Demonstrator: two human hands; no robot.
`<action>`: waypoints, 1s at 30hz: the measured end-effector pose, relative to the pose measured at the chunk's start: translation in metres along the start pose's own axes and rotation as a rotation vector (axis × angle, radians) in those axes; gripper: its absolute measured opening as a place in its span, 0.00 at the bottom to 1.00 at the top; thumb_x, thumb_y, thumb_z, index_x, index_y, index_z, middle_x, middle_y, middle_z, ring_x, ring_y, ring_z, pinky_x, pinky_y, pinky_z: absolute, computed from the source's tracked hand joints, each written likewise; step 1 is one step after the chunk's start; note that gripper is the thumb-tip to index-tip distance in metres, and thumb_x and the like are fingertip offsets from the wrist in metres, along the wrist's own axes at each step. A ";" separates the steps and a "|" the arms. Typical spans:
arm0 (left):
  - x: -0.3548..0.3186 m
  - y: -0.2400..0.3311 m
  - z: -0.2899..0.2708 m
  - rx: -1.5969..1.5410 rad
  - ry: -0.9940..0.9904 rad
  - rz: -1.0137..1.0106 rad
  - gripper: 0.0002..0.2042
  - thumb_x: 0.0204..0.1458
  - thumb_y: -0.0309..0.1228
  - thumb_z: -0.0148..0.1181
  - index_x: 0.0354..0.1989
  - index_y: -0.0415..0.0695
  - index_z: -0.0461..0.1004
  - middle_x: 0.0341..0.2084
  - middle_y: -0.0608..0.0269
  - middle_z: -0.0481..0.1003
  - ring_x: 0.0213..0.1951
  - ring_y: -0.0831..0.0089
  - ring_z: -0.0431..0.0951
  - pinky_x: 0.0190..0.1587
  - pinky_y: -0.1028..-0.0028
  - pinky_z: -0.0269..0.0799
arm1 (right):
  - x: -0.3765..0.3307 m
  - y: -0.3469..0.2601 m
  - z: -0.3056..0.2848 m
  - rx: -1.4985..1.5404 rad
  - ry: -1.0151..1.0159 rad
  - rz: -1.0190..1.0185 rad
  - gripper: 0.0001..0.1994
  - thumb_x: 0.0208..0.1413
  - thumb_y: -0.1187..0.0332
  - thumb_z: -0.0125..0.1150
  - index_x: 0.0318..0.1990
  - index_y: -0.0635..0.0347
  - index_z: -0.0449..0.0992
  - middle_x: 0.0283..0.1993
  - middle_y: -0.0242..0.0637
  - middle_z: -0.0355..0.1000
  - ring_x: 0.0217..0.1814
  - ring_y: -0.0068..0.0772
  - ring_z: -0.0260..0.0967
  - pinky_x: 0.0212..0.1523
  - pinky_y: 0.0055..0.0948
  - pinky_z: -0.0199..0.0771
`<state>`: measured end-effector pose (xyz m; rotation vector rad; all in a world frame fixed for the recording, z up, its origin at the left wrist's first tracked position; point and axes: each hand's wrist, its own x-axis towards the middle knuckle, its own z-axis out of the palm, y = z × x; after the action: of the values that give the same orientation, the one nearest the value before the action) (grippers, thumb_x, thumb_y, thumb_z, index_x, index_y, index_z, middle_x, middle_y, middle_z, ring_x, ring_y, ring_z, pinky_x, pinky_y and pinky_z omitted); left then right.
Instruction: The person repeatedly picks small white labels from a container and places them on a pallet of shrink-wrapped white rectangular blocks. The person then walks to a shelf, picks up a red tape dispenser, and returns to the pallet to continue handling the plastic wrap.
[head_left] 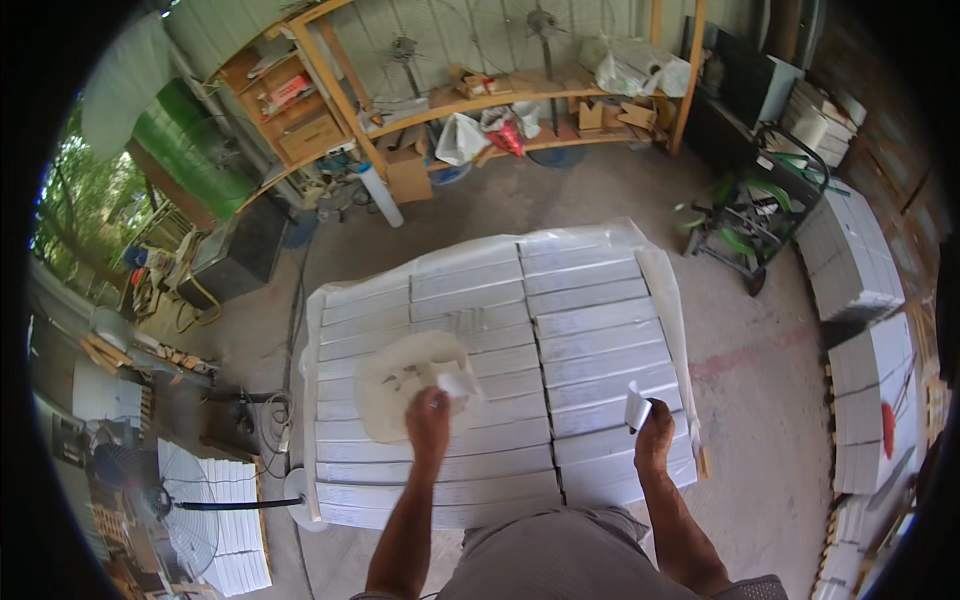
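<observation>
In front of me is a broad stack of long white boxes (pixel 600 345), laid side by side in rows, with clear plastic wrap (pixel 655 285) around its edges. On the left half of the stack lies a pale, roundish flat piece (pixel 385 420) with a few darker marks near its middle. My left hand (pixel 428 425) is closed above it, pinching a small white sheet-like piece (pixel 458 382). Over the right side of the boxes, my right hand (pixel 655 435) grips a small curled white strip (pixel 636 408). What exactly either piece is, I cannot tell.
A hand truck (pixel 765 205) stands at the far right, near more stacked white boxes (pixel 850 250). Wooden shelving (pixel 480 100) with bags and cartons runs along the back wall. At the left are a standing fan (pixel 185 505) and cables (pixel 270 415) on the floor.
</observation>
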<state>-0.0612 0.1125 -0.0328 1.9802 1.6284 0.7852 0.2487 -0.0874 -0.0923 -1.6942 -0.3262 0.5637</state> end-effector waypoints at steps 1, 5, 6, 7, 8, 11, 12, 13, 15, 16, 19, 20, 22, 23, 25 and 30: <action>0.012 -0.018 -0.001 0.113 0.095 0.064 0.10 0.54 0.33 0.57 0.38 0.40 0.77 0.35 0.50 0.77 0.36 0.54 0.79 0.39 0.60 0.73 | -0.005 -0.007 0.003 -0.053 -0.033 0.023 0.11 0.62 0.67 0.48 0.38 0.67 0.74 0.26 0.36 0.70 0.22 0.23 0.66 0.21 0.27 0.65; 0.042 -0.061 -0.003 0.711 -0.169 -0.124 0.12 0.55 0.37 0.53 0.42 0.45 0.73 0.37 0.53 0.76 0.36 0.53 0.80 0.38 0.55 0.74 | -0.028 -0.016 0.004 -0.201 -0.054 0.015 0.08 0.59 0.70 0.53 0.34 0.66 0.75 0.21 0.36 0.69 0.20 0.23 0.64 0.22 0.28 0.64; 0.043 -0.051 -0.001 0.737 -0.119 -0.122 0.13 0.56 0.37 0.53 0.46 0.46 0.73 0.37 0.54 0.77 0.36 0.52 0.79 0.37 0.55 0.74 | -0.031 -0.004 0.002 -0.238 0.005 -0.075 0.06 0.58 0.72 0.55 0.35 0.65 0.75 0.20 0.35 0.69 0.19 0.24 0.64 0.23 0.29 0.66; 0.042 -0.035 -0.001 0.684 -0.068 -0.080 0.13 0.56 0.36 0.53 0.47 0.46 0.72 0.37 0.54 0.76 0.36 0.53 0.79 0.37 0.55 0.74 | -0.040 -0.017 0.000 -0.257 -0.040 0.020 0.06 0.57 0.71 0.57 0.35 0.65 0.75 0.22 0.37 0.72 0.22 0.27 0.69 0.26 0.29 0.70; 0.039 -0.017 -0.003 0.630 -0.019 -0.041 0.13 0.57 0.36 0.53 0.47 0.46 0.72 0.37 0.54 0.76 0.36 0.53 0.80 0.36 0.56 0.74 | -0.044 -0.021 0.006 -0.230 -0.048 0.009 0.06 0.57 0.70 0.57 0.35 0.65 0.75 0.24 0.38 0.74 0.24 0.29 0.72 0.28 0.30 0.71; 0.005 0.036 -0.001 0.244 -0.080 0.088 0.10 0.57 0.35 0.55 0.43 0.44 0.74 0.34 0.54 0.77 0.35 0.57 0.80 0.35 0.59 0.74 | -0.057 -0.005 0.013 -0.327 -0.049 -0.128 0.08 0.55 0.69 0.62 0.36 0.66 0.74 0.24 0.37 0.74 0.25 0.23 0.72 0.29 0.28 0.73; -0.012 0.046 0.011 0.073 -0.156 0.137 0.09 0.57 0.35 0.56 0.40 0.43 0.75 0.32 0.54 0.77 0.35 0.57 0.79 0.35 0.60 0.73 | -0.060 -0.011 0.014 -0.407 -0.054 -0.256 0.08 0.54 0.70 0.64 0.35 0.65 0.74 0.25 0.39 0.75 0.25 0.27 0.73 0.29 0.27 0.73; -0.029 0.052 0.032 -0.058 -0.263 0.151 0.10 0.56 0.37 0.58 0.35 0.42 0.77 0.30 0.54 0.78 0.32 0.60 0.79 0.35 0.64 0.73 | -0.062 -0.007 0.013 -0.470 -0.052 -0.369 0.07 0.53 0.70 0.65 0.33 0.62 0.73 0.26 0.40 0.75 0.25 0.33 0.75 0.28 0.29 0.74; -0.059 0.059 0.066 -0.289 -0.630 -0.084 0.16 0.57 0.44 0.59 0.32 0.41 0.78 0.22 0.58 0.76 0.24 0.69 0.74 0.30 0.68 0.70 | -0.065 -0.009 0.015 -0.546 -0.054 -0.460 0.08 0.52 0.70 0.66 0.32 0.61 0.72 0.25 0.39 0.76 0.25 0.37 0.76 0.28 0.31 0.74; -0.069 0.077 0.074 -0.315 -0.659 -0.096 0.18 0.56 0.45 0.60 0.30 0.39 0.78 0.18 0.58 0.74 0.22 0.67 0.73 0.29 0.68 0.70 | -0.067 -0.011 0.017 -0.571 -0.069 -0.467 0.08 0.52 0.70 0.66 0.32 0.61 0.72 0.25 0.39 0.76 0.25 0.37 0.76 0.28 0.31 0.75; -0.087 0.080 0.106 -0.184 -0.789 -0.149 0.23 0.53 0.51 0.59 0.31 0.38 0.78 0.23 0.50 0.77 0.29 0.55 0.79 0.33 0.64 0.72 | -0.070 -0.015 0.019 -0.617 -0.086 -0.433 0.08 0.52 0.69 0.65 0.32 0.60 0.72 0.26 0.39 0.76 0.26 0.40 0.76 0.28 0.33 0.74; -0.089 0.079 0.109 -0.131 -0.839 -0.132 0.23 0.53 0.50 0.59 0.32 0.38 0.78 0.24 0.48 0.77 0.31 0.54 0.79 0.34 0.63 0.72 | -0.071 -0.014 0.018 -0.611 -0.080 -0.383 0.08 0.52 0.68 0.65 0.32 0.59 0.72 0.26 0.39 0.76 0.27 0.41 0.76 0.29 0.34 0.74; -0.094 0.075 0.115 -0.017 -0.941 -0.090 0.22 0.52 0.49 0.59 0.33 0.37 0.78 0.27 0.45 0.78 0.34 0.52 0.80 0.36 0.61 0.73 | -0.072 -0.006 0.014 -0.571 -0.064 -0.260 0.08 0.53 0.67 0.64 0.32 0.60 0.73 0.27 0.40 0.76 0.28 0.42 0.76 0.30 0.35 0.74; -0.096 0.072 0.118 -0.024 -0.953 -0.083 0.22 0.52 0.48 0.59 0.35 0.37 0.78 0.27 0.45 0.78 0.34 0.52 0.80 0.37 0.61 0.72 | -0.070 0.004 0.011 -0.537 -0.057 -0.188 0.08 0.53 0.67 0.63 0.32 0.61 0.73 0.27 0.41 0.77 0.28 0.40 0.76 0.30 0.34 0.74; -0.100 0.062 0.121 -0.034 -0.980 -0.073 0.20 0.52 0.45 0.59 0.37 0.37 0.78 0.28 0.44 0.78 0.34 0.52 0.80 0.38 0.60 0.72 | -0.071 0.011 0.005 -0.417 -0.061 -0.021 0.09 0.54 0.66 0.61 0.33 0.65 0.74 0.28 0.42 0.77 0.27 0.37 0.76 0.31 0.32 0.74; -0.105 0.044 0.134 -0.115 -1.044 -0.270 0.20 0.51 0.42 0.59 0.41 0.35 0.78 0.30 0.44 0.79 0.34 0.53 0.80 0.39 0.62 0.72 | -0.071 0.026 -0.004 -0.180 -0.084 0.292 0.15 0.55 0.65 0.59 0.38 0.72 0.75 0.29 0.42 0.78 0.27 0.28 0.76 0.31 0.26 0.74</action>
<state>0.0472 0.0022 -0.1167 1.5738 1.1050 -0.2584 0.1888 -0.1325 -0.1040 -1.9105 -0.1943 0.8432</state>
